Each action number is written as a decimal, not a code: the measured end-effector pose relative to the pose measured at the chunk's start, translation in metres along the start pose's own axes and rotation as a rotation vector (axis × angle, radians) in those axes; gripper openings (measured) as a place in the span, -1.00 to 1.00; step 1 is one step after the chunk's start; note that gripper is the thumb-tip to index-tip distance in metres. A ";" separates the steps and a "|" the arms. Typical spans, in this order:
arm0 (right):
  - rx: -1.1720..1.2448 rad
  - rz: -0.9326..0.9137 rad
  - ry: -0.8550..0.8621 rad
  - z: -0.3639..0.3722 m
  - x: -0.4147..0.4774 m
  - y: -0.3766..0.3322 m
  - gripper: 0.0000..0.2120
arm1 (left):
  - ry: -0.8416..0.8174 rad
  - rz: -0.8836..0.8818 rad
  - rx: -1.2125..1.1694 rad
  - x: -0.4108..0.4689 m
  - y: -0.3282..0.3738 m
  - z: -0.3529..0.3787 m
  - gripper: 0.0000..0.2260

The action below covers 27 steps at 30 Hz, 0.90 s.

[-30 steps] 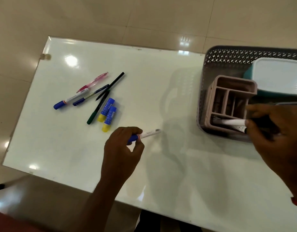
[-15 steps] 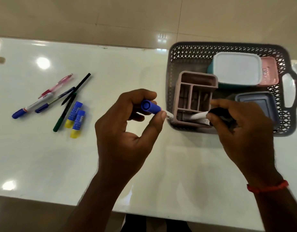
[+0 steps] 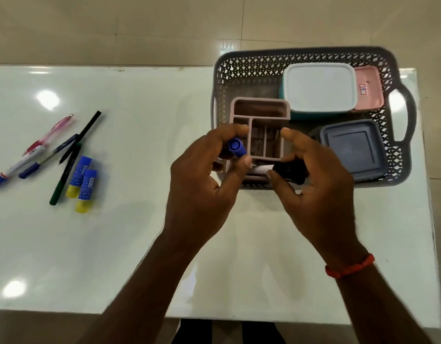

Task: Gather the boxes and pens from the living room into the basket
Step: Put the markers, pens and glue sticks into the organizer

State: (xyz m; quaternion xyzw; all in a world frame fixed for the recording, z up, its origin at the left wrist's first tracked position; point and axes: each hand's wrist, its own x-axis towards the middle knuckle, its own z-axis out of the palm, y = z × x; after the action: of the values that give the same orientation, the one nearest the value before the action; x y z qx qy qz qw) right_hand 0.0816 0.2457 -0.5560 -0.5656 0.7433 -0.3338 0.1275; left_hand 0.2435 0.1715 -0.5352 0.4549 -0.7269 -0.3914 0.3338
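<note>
A grey lattice basket [image 3: 249,68] stands on the white table [image 3: 140,244] at the right. Inside are a pink divided organizer [image 3: 259,105], a white-lidded teal box [image 3: 319,88], a pink box [image 3: 368,88] and a grey-blue box [image 3: 353,147]. My left hand [image 3: 202,189] grips a blue-capped marker [image 3: 237,147] at the organizer's near-left corner. My right hand [image 3: 316,184] holds a black-capped white marker [image 3: 289,171] lying across the organizer's near edge. Several pens [image 3: 65,142] and two glue sticks [image 3: 82,180] lie at the table's left.
Beige floor tiles surround the table. The table's near edge runs just below my forearms. A red thread band [image 3: 348,268] circles my right wrist. Basket handles stick out on the left and right sides.
My left hand carried the blue-capped marker from mid-table right to the organizer, beside my right hand. The view shifted right, showing the whole basket.
</note>
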 end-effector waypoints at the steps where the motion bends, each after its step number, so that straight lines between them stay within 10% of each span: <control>1: 0.057 -0.012 0.054 -0.001 -0.002 -0.001 -0.48 | -0.026 0.004 0.034 0.001 -0.002 0.003 -0.69; 27: 0.189 -0.135 -0.139 0.001 0.008 0.038 -0.66 | -0.351 -0.022 0.289 0.001 -0.002 0.031 -0.60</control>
State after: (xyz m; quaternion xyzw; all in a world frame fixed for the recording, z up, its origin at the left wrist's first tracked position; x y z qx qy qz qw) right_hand 0.0511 0.2434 -0.5800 -0.6215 0.6582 -0.3699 0.2087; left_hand 0.2183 0.1785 -0.5514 0.4307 -0.8174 -0.3600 0.1295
